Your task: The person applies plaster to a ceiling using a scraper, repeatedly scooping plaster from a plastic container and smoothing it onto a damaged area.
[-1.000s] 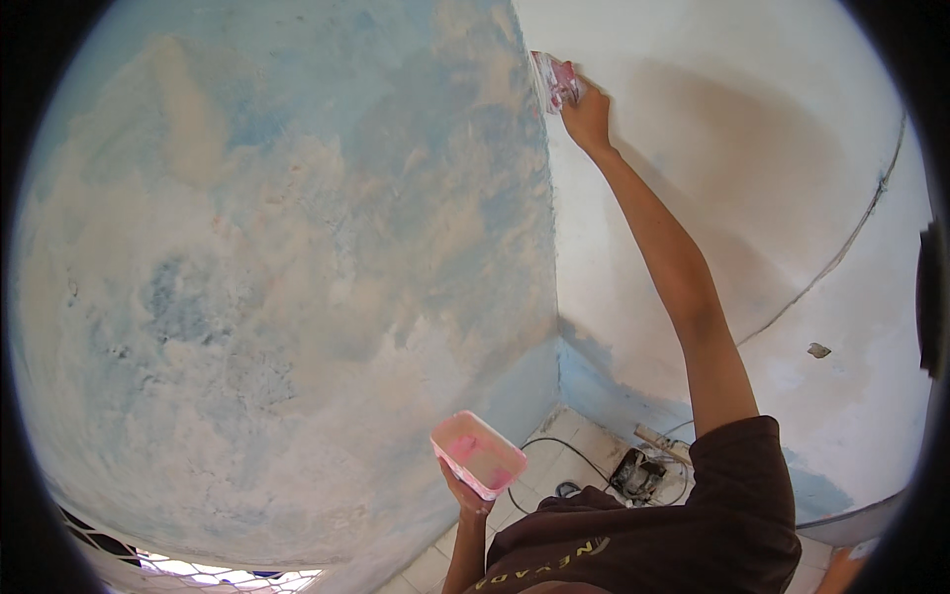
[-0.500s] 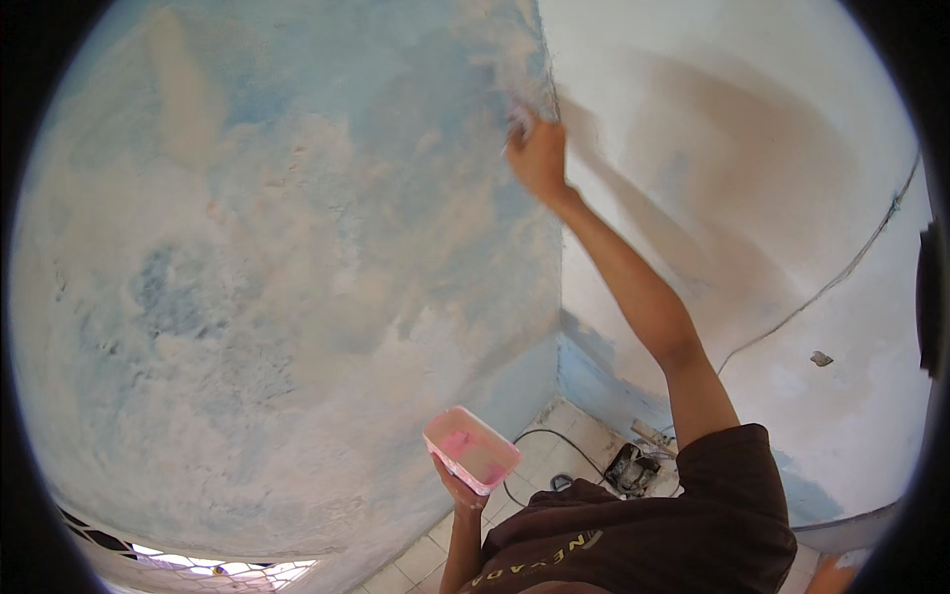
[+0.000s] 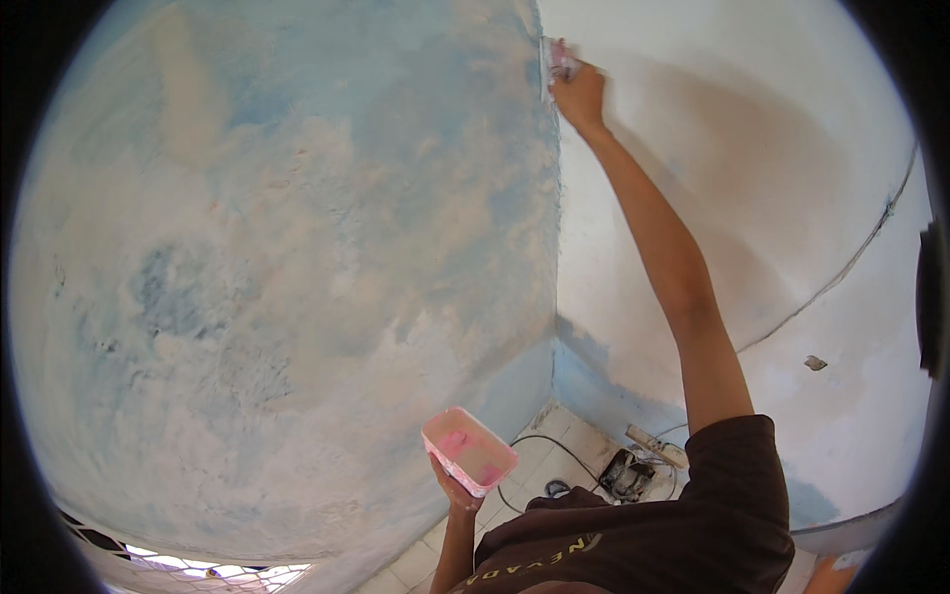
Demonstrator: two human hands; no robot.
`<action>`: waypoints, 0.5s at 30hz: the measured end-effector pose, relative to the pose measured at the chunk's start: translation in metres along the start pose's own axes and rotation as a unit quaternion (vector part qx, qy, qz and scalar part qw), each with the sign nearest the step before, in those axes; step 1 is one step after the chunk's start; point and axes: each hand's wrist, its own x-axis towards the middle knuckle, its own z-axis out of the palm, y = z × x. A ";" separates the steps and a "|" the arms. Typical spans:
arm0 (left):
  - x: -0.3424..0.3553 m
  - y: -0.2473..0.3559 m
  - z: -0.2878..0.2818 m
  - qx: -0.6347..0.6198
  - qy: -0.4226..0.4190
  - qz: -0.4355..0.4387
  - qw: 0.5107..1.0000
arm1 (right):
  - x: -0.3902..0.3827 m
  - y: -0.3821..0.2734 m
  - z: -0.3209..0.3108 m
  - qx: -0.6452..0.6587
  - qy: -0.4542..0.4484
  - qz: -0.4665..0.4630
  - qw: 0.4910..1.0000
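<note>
High in the corner, my right hand (image 3: 582, 91) grips a scraper (image 3: 556, 61) smeared pink and white, its edge at the line where the mottled blue-and-cream wall (image 3: 277, 228) meets the white wall (image 3: 752, 178). My right arm stretches up along the white wall, casting a shadow on it. Low in the middle, my left hand (image 3: 457, 485) holds a pink rectangular plastic tub (image 3: 469, 444) with pink smears and some pale material inside.
Below lies a white tiled floor (image 3: 569, 436) with black cords, a dark cluttered object (image 3: 625, 475) and a power strip (image 3: 655, 445) near the corner. A cable (image 3: 851, 265) crosses the white wall. A mesh opening (image 3: 218, 567) is at lower left; a dark object (image 3: 928, 297) edges the right side.
Between one second and half a second ago my right hand swept down and left onto the blue wall, blurred. Now it is back up at the corner with the scraper. The tub has barely moved.
</note>
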 end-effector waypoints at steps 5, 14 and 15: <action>0.004 0.000 -0.011 -0.014 -0.002 -0.008 1.000 | -0.107 -0.101 0.008 0.105 -0.069 -0.155 0.980; 0.004 -0.007 0.000 -0.044 -0.031 -0.030 0.998 | 0.049 -0.023 -0.019 0.021 0.053 -0.059 0.997; 0.005 -0.008 0.001 -0.042 -0.036 -0.026 0.998 | 0.067 -0.013 -0.011 0.021 0.072 -0.095 0.993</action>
